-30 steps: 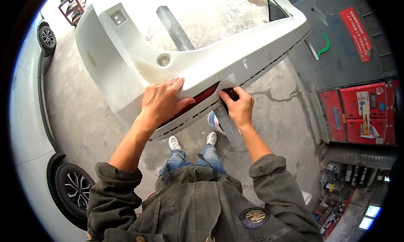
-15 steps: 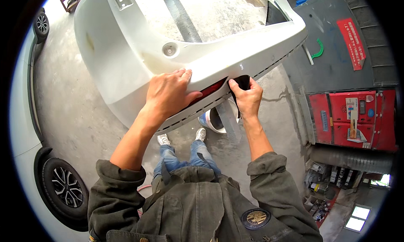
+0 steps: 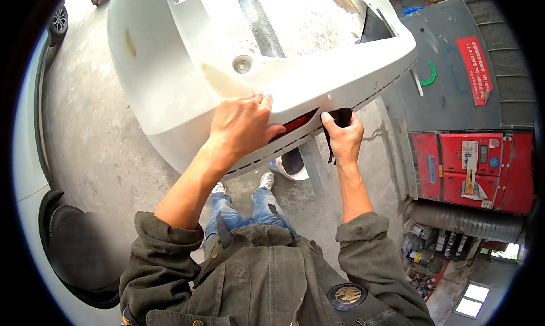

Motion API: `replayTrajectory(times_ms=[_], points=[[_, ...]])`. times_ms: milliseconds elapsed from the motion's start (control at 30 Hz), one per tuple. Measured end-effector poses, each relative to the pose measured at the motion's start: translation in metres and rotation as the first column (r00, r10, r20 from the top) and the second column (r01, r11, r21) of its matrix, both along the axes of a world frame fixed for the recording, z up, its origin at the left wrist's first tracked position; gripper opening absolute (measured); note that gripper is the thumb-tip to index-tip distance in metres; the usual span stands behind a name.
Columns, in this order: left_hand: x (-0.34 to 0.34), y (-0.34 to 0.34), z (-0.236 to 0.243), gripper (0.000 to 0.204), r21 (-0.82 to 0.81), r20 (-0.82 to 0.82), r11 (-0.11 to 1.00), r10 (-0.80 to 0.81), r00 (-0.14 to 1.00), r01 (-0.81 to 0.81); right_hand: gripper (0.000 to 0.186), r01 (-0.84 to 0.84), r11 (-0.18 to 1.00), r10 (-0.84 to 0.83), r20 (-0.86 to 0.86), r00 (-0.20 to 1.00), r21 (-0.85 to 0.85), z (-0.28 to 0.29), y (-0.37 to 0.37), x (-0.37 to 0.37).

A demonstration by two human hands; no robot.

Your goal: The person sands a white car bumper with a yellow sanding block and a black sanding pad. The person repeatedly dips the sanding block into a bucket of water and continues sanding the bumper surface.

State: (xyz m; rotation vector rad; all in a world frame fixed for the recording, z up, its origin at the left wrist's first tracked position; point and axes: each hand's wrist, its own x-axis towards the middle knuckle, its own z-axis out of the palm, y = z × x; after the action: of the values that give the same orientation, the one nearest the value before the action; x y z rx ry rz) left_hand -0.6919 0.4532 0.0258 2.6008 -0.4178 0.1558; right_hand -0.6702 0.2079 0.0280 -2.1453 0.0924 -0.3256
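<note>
A large off-white car bumper cover [image 3: 176, 79] lies across in front of me, with a dark red reflector [image 3: 301, 122] set in its near face. My left hand [image 3: 241, 124] lies on the bumper, its fingers stretched over the upper ridge and its thumb apart, by the reflector's left end. To the right of the reflector, my right hand [image 3: 346, 137] pinches a thin, bent black sheet [image 3: 342, 116] between thumb and fingers, against the bumper's lower edge. One strip of the sheet hangs below the thumb. What it is made of I cannot tell.
Below the bumper stands a white bucket [image 3: 294, 166] beside a grey strip-like support [image 3: 310, 164]. A pale car [image 3: 28, 161] is at the left. Along the right are a red cabinet [image 3: 468, 173], a ribbed duct [image 3: 471, 219] and a dark panel with a red sign [image 3: 474, 70].
The bumper and both hands appear slightly farther right and lower in the picture, as the whole view has shifted. Both hands keep nearly the same places on the bumper.
</note>
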Motion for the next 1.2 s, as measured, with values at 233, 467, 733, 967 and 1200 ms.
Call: replayTrajectory(times_ms=[233, 467, 733, 967, 1200], points=[[0.000, 0.001, 0.005, 0.068, 0.005, -0.041, 1.000, -0.009, 0.999, 0.009, 0.026, 0.039, 0.999, -0.040, -0.054, 0.998, -0.028, 0.005, 0.004, 0.001], [0.002, 0.001, 0.004, 0.067, 0.013, -0.038, 1.000, -0.017, 0.999, 0.018, 0.028, 0.070, 0.989, -0.069, 0.010, 0.998, -0.127, 0.001, 0.004, 0.004], [0.000, 0.001, 0.002, 0.068, 0.010, -0.047, 1.000, -0.016, 0.999, 0.017, 0.024, 0.056, 0.951, -0.057, 0.007, 0.998, -0.305, 0.014, 0.016, 0.010], [0.000, 0.000, 0.005, 0.066, 0.006, -0.072, 1.000, 0.002, 0.997, -0.002, 0.024, 0.129, 0.956, -0.136, -0.007, 0.991, -0.262, 0.006, 0.034, 0.012], [0.000, 0.001, 0.000, 0.068, 0.006, -0.033, 1.000, 0.009, 0.999, -0.009, 0.020, 0.089, 0.950, -0.087, 0.020, 0.996, -0.301, 0.009, 0.035, 0.016]])
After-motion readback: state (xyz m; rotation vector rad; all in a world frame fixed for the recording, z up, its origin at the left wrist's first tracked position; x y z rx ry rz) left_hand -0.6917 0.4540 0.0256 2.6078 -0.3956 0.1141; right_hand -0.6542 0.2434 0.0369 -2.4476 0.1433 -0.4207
